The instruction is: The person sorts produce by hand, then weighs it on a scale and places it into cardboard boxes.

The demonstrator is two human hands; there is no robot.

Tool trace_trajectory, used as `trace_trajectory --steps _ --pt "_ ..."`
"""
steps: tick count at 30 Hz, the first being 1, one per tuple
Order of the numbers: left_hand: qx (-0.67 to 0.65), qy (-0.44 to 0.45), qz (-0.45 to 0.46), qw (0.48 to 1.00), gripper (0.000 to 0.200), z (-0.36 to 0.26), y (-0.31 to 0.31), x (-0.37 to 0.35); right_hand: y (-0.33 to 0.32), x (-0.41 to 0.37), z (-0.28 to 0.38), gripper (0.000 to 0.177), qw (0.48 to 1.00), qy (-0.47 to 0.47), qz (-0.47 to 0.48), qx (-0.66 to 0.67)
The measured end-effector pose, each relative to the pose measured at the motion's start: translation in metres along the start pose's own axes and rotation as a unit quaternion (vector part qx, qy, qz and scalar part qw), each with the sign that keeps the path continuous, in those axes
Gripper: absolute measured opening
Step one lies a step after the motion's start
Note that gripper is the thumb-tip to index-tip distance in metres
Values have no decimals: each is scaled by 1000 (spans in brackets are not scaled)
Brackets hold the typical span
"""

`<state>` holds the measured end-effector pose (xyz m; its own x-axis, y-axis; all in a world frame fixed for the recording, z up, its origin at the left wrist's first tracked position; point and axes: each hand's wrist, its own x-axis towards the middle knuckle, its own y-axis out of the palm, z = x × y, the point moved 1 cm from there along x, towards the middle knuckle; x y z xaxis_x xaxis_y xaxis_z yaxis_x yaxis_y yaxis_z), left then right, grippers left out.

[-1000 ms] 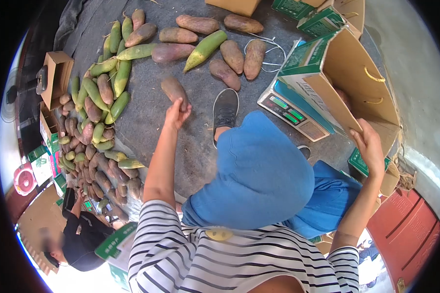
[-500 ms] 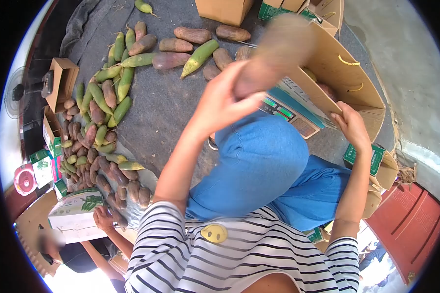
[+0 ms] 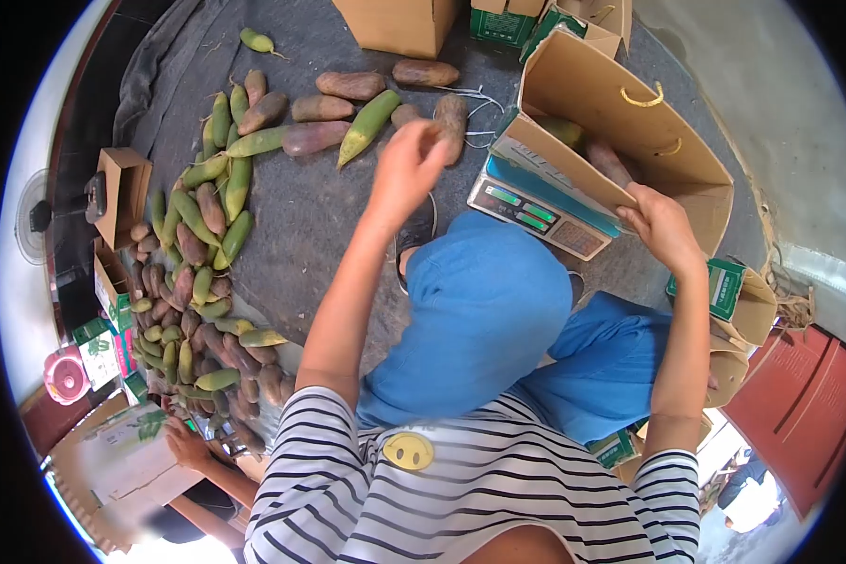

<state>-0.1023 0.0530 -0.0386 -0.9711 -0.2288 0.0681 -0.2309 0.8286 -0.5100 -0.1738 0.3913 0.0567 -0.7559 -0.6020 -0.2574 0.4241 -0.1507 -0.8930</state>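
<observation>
My left hand (image 3: 410, 172) is above the mat beside several brown radishes, its fingers loosely curled with a gap and nothing visible in them. Just beyond the fingertips lies a brown radish (image 3: 452, 120), and a green radish (image 3: 368, 128) is to its left. My right hand (image 3: 665, 228) grips the near edge of an open cardboard box (image 3: 672, 141) with a yellow cord handle. The box sits tilted on a digital scale (image 3: 534, 218) with lit green displays. Inside the box show a reddish radish (image 3: 607, 162) and a green radish (image 3: 562, 130).
A long pile of green and brown radishes (image 3: 197, 221) spreads down the left of the dark mat (image 3: 296, 211). Cardboard boxes (image 3: 399, 26) stand at the back. Another person's hand (image 3: 188, 446) holds a white carton (image 3: 136, 451) at lower left.
My left hand no longer holds the brown radish it had raised in front of the box; it has moved left and back over the mat. My right hand stays on the box edge.
</observation>
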Motion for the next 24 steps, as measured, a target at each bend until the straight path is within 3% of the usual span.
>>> trace_trajectory --steps 3,8,12,15,19,22,24 --pt "145 -105 44 983 34 90 -1 -21 1 0 -1 18 1000 6 -1 1" --pt "209 -230 31 950 50 188 15 -24 2 2 -3 18 1000 14 0 5" --pt "219 -279 27 934 61 204 27 -3 0 5 -1 18 1000 19 5 17" --pt "381 -181 132 897 73 199 35 10 0 7 -1 18 999 24 15 24" --pt "477 -78 183 856 71 214 41 24 -1 10 -2 19 999 36 21 29" --pt "515 -165 272 796 46 196 36 34 -4 12 2 18 998 48 34 24" --pt "534 -152 265 788 56 204 33 24 -4 12 3 17 998 54 40 22"
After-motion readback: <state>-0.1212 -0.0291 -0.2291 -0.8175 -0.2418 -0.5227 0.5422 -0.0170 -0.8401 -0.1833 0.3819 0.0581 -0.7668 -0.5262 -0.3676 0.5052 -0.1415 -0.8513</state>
